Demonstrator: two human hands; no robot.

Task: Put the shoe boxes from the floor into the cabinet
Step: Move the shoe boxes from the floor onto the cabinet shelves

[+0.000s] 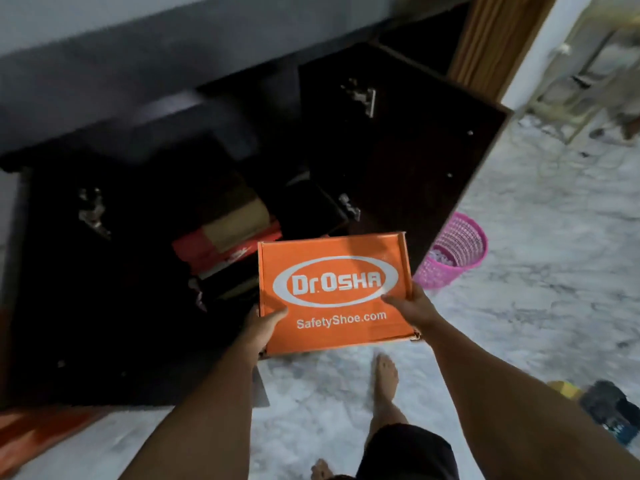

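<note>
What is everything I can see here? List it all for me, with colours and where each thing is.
Shoe box: one, orange with white lettering, held up in front of the open cabinet.
Cabinet: one, dark brown, doors open, against the wall.
Stacked boxes: several, red and tan, inside the cabinet; exact count unclear.
Basket: one, pink, on the floor right of the cabinet door.
Floor: white marbled.
Dark items: blurred, with something yellow, on the floor at far right.
Orange thing: one, bottom left corner, blurred.
Left hand: grips the box's left edge.
Right hand: grips the box's right edge.
Bare feet: two, on the floor below the box.
</note>
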